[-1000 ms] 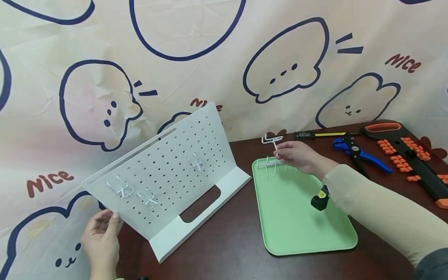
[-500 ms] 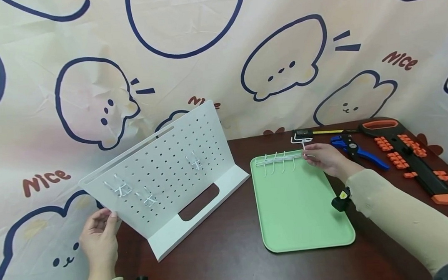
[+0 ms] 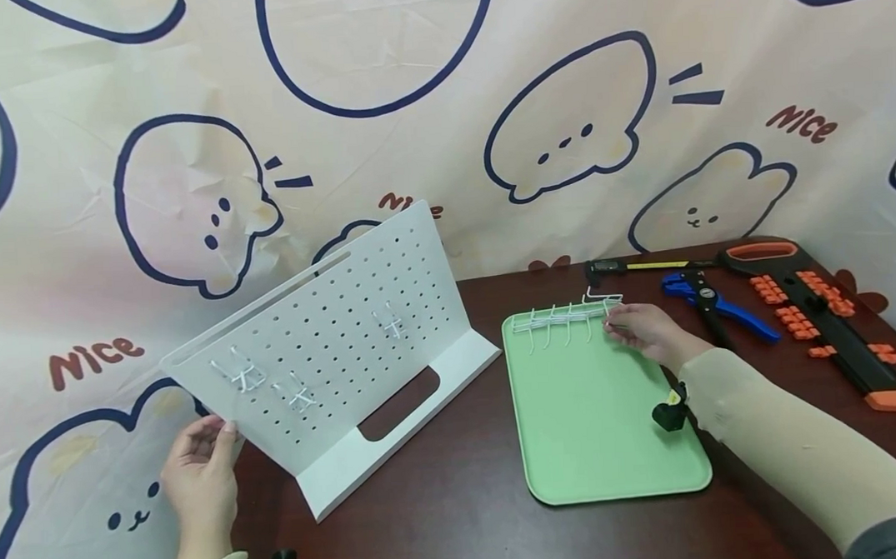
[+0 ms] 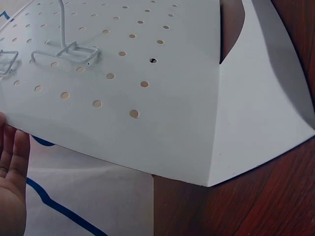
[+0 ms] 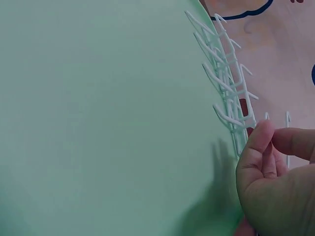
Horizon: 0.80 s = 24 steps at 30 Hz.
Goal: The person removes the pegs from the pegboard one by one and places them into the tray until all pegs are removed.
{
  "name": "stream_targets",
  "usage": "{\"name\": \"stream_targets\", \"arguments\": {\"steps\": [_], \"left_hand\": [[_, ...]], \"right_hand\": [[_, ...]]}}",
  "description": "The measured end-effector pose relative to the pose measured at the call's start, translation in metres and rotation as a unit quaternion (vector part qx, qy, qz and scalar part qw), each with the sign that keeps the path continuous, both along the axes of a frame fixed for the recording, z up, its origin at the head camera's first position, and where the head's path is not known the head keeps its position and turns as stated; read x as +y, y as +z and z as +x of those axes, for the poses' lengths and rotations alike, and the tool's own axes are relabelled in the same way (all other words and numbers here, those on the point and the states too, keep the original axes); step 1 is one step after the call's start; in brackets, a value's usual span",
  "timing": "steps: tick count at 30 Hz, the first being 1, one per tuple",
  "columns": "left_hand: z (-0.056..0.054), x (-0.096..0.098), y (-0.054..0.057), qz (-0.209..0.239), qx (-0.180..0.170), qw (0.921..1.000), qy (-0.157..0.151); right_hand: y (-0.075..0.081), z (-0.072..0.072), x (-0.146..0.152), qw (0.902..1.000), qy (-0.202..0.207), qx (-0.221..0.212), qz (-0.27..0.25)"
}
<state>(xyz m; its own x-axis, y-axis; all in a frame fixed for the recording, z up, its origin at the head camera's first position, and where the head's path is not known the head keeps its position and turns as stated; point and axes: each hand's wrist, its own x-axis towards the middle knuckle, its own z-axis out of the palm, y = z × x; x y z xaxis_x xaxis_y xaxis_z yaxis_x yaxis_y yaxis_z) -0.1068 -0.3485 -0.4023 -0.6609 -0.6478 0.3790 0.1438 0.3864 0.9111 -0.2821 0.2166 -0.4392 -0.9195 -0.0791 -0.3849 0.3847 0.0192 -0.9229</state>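
A white pegboard (image 3: pixel 345 334) stands tilted on the dark table, three white wire hooks hanging on it, one of them a hook (image 4: pixel 64 49) close in the left wrist view. My left hand (image 3: pixel 201 482) pinches the board's left edge between thumb and fingers. At the far edge of the green tray (image 3: pixel 612 422), my right hand (image 3: pixel 645 329) pinches a white wire hook (image 3: pixel 602 296), its prongs sticking up past the rim. Beside those fingertips a row of white wire hooks (image 5: pixel 226 73) lies along the tray's edge. The pinched part is hidden behind my right thumb.
Right of the tray lie blue-handled pliers (image 3: pixel 719 305) and a black tool with orange clips (image 3: pixel 833 321). A black and yellow tool (image 3: pixel 650 266) lies along the back edge of the table, before a printed cloth.
My right hand has moved right along the tray's far edge with the wire hook, then lowered it close to the rim. My left hand stays on the pegboard's edge.
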Motion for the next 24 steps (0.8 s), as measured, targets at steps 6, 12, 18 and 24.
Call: {"name": "stream_targets", "arguments": {"steps": [6,12,18,24], "left_hand": [[-0.0002,0.0004,0.0,0.013,0.0,0.9999,-0.001],[0.0004,0.0016,0.0007,0.021,-0.003,0.9998,-0.001],[0.0008,0.0023,0.0002,0.03,0.004,0.9995,-0.007],[-0.0004,0.0003,-0.0014,0.027,0.001,0.9996,0.001]], "right_hand": [[-0.0011,0.0013,-0.0031,0.9999,0.0,-0.008,0.012],[-0.0022,0.001,-0.0073,0.9995,-0.005,-0.018,0.026],[-0.0017,-0.0005,-0.0049,0.9988,-0.014,-0.017,0.043],[-0.0005,-0.0008,-0.0013,0.998,-0.003,-0.016,0.061]]}}
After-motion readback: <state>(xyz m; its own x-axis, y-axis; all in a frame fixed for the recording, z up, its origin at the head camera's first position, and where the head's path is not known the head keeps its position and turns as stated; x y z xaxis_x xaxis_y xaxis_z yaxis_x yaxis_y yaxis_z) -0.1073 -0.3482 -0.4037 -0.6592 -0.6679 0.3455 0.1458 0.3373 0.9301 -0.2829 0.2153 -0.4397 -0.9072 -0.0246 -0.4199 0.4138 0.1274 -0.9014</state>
